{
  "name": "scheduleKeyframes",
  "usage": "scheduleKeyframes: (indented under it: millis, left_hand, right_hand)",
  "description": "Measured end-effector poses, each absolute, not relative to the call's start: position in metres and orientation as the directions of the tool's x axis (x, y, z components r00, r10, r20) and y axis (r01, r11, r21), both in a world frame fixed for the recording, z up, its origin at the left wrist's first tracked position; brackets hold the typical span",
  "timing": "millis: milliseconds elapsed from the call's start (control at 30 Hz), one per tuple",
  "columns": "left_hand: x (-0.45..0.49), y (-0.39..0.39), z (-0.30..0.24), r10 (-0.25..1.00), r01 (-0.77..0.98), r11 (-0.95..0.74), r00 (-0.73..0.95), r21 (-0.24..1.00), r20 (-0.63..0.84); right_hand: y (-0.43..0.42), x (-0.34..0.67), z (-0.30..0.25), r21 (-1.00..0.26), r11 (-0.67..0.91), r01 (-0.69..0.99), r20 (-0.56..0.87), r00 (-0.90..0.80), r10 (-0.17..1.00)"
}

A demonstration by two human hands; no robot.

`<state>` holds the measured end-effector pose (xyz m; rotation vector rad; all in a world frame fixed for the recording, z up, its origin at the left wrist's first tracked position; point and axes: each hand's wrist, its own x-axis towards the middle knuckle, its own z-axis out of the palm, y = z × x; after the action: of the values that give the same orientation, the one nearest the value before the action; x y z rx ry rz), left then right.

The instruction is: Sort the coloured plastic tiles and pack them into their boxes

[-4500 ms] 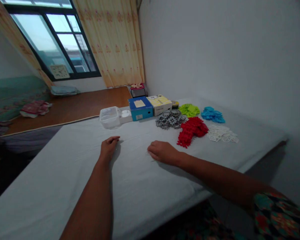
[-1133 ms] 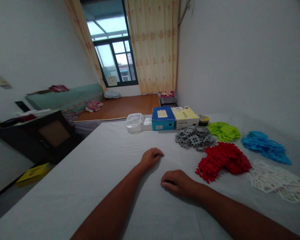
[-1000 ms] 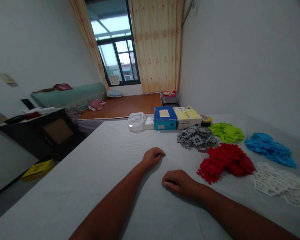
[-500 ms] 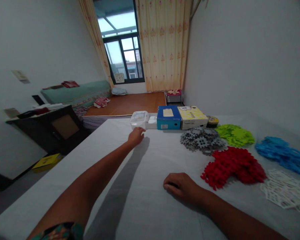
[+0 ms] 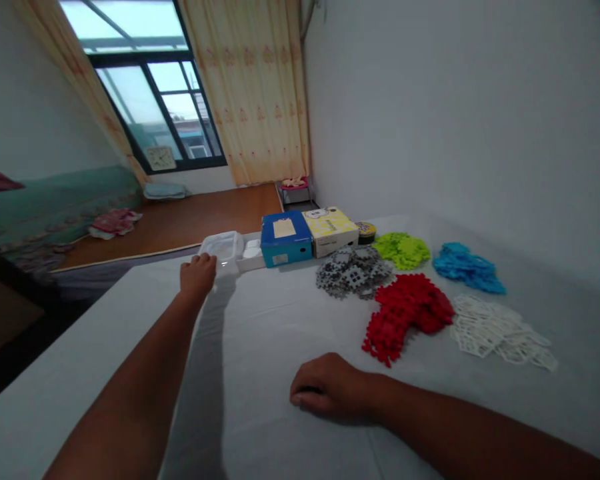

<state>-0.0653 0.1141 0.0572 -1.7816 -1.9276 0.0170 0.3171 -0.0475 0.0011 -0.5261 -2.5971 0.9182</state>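
My left hand [image 5: 199,273] reaches out to a clear plastic container [image 5: 223,248] at the far edge of the white-covered table. Its fingers bend over the container's near left rim and appear to grip it; the thumb is hidden. My right hand [image 5: 330,385] rests on the cloth in a loose fist, with nothing visible in it. To its right lie piles of red plastic pieces [image 5: 413,310] and white lattice pieces [image 5: 500,330]. Grey pieces [image 5: 355,270] are heaped farther back.
Beside the container stand a small white box [image 5: 251,255], a blue box [image 5: 286,239] and a yellow-and-white box [image 5: 330,230], with a round tin [image 5: 365,233] after them. Lime-green pieces [image 5: 403,250] and blue pieces [image 5: 467,267] lie near the wall.
My left hand has moved from in front of the container to its left side, onto the rim. The view has swung right; my right hand stays resting in a loose fist.
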Motion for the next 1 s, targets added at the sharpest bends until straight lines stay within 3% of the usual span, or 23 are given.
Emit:
scheduleKeyframes:
  millis: [167, 400, 500, 600, 767, 867, 1000]
  left_hand:
    - [-0.065, 0.097, 0.072, 0.96, 0.908, 0.033, 0.087, -0.417, 0.265]
    - [-0.037, 0.003, 0.075, 0.925, 0.843, -0.094, 0.27, -0.529, 0.266]
    - [-0.011, -0.043, 0.072, 0.881, 0.825, -0.175, 0.374, -0.537, 0.289]
    - [0.022, -0.081, 0.071, 0.826, 0.818, -0.271, 0.468, -0.507, 0.314]
    - [0.082, -0.125, 0.083, 0.759, 0.794, -0.378, 0.56, -0.476, 0.332]
    - [0.11, -0.138, 0.1, 0.769, 0.779, -0.405, 0.573, -0.479, 0.283]
    - [0.124, -0.139, 0.124, 0.819, 0.821, -0.364, 0.507, -0.44, 0.269]
  right_hand:
    - [-0.043, 0.317, 0.0, -0.62, 0.752, 0.225, 0.207, -0.877, 0.433]
    - [-0.038, 0.314, -0.007, -0.57, 0.804, 0.171, 0.3, -0.867, 0.397]
    - [-0.035, 0.315, 0.0, -0.585, 0.791, 0.177, 0.456, -0.735, 0.502]
    - [-0.031, 0.32, 0.013, -0.633, 0.745, 0.211, 0.598, -0.479, 0.643]
    - [-0.027, 0.337, 0.027, -0.692, 0.68, 0.242, 0.646, -0.213, 0.734]
    - [-0.03, 0.342, 0.029, -0.678, 0.695, 0.237, 0.67, -0.19, 0.718]
    - [-0.04, 0.342, 0.028, -0.622, 0.75, 0.224, 0.695, -0.283, 0.661]
